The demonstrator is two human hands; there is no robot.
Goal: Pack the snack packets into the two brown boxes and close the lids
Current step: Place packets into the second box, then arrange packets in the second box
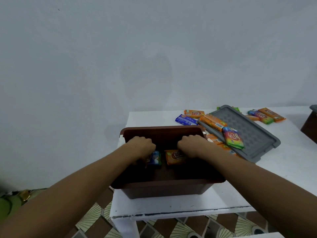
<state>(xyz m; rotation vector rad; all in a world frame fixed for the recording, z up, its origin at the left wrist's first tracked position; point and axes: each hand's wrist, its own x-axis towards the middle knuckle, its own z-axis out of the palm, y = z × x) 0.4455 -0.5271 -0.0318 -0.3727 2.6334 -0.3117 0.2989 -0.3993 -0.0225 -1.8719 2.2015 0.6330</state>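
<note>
While both forearms reach over its near rim, the head view shows the brown box standing open at the front left of the white tabletop. Inside it, the left hand curls its fingers round a blue packet. The right hand closes over the top of an orange packet. The two packets stand side by side near the far wall, close but apart.

Just right of the box a grey lid lies tilted on several loose packets. On the lid rest a rainbow packet and a barcode packet. Behind the box lie a dark blue packet and, beyond it, a back packet. More packets lie past the lid, toward the wall. At the right edge a second box shows only as a dark corner with a grey top. Patterned floor tiles show below the tabletop.
</note>
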